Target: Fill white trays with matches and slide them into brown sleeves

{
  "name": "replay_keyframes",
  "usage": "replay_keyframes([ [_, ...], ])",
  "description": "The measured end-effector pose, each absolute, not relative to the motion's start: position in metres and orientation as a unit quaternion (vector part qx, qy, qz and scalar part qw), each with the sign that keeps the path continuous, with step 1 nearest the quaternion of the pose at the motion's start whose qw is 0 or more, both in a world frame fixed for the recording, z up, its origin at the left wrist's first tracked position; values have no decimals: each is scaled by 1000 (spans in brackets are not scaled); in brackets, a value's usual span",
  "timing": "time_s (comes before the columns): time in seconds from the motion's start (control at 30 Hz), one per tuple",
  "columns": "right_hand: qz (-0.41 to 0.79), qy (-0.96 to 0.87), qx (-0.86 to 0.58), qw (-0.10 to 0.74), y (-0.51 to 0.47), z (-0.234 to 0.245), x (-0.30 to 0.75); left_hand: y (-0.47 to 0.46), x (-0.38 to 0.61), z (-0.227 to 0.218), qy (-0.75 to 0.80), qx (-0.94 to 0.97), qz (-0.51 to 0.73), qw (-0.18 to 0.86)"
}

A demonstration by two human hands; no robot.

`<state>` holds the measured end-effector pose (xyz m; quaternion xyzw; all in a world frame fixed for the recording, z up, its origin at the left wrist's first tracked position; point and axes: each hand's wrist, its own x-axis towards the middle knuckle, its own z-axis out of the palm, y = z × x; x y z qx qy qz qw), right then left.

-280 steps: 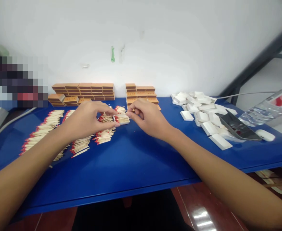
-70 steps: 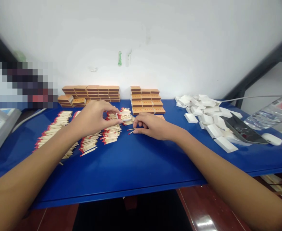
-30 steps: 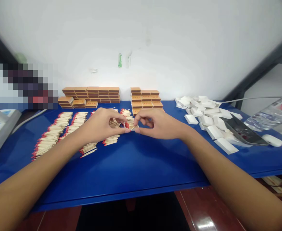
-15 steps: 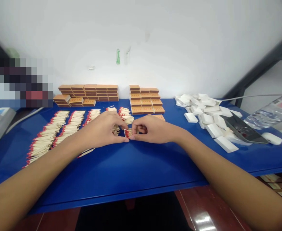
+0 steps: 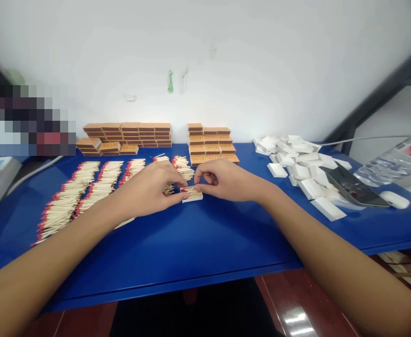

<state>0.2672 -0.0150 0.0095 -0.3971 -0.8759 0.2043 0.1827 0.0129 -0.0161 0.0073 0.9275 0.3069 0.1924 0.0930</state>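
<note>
A small white matchbox tray (image 5: 193,198) with red-tipped matches (image 5: 191,190) lying in it sits low over the blue table. My left hand (image 5: 156,187) grips its left end, the thumb on the near side and the index finger behind. At the tray's far right corner, my right hand (image 5: 226,180) has its thumb and index fingertips close together, touching there; its other fingers are curled in. Just behind my left hand lies a pile of loose matches (image 5: 182,167), with part of another pile hidden by the hand.
Long rows of matches (image 5: 65,201) cover the table's left side. Orange matchboxes (image 5: 128,133) stand stacked against the wall, with another stepped stack (image 5: 212,145) beside them. White trays (image 5: 300,161) are heaped at right, near a dark phone-like device (image 5: 356,185) and a white mouse (image 5: 397,200).
The right hand has shifted slightly up and right, showing more of the tray. The left thumb has moved a little back along the near edge. The matches now lie flatter in the tray.
</note>
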Motion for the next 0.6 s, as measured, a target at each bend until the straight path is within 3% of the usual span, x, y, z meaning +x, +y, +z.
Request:
replay_keyframes([
  [0.6, 253, -856, -430, 137, -18, 9, 266, -19, 13, 10, 290, 929, 194, 122],
])
